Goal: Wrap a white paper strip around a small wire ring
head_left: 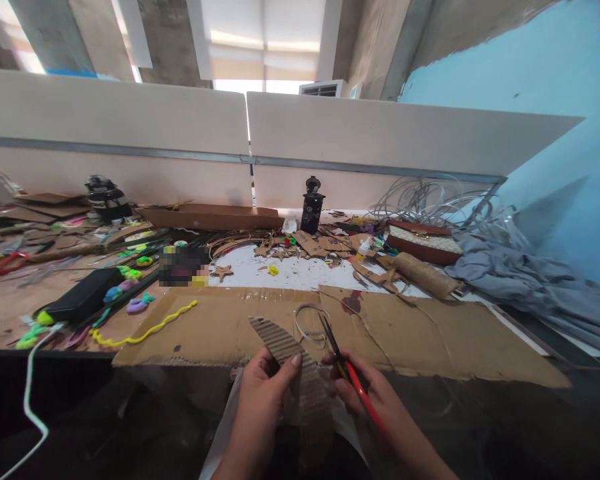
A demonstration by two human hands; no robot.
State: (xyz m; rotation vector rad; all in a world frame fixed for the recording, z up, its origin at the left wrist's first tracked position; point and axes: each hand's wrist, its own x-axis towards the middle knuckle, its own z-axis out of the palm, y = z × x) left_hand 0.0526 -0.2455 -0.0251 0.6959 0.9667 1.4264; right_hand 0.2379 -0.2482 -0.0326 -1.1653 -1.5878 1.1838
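My left hand (266,393) is closed on a curved, pointed piece of corrugated cardboard (280,339), thumb on top, just past the table's near edge. The piece shows its ridged side and runs down toward my lap. In my right hand (367,393) is a pair of scissors with red handles (356,381); the dark blades point up and away, beside the cardboard piece. Whether the blades are parted is hard to make out. A loop of pale wire or cord (300,327) lies just beyond the blades.
A flat cardboard sheet (220,320) covers the near table edge, with a yellow fuzzy strip (155,331) on its left. Behind are cardboard scraps (325,245), a glue bottle (363,249), a dark bottle (311,212) and a handbag (423,241). A black case (85,295) sits left.
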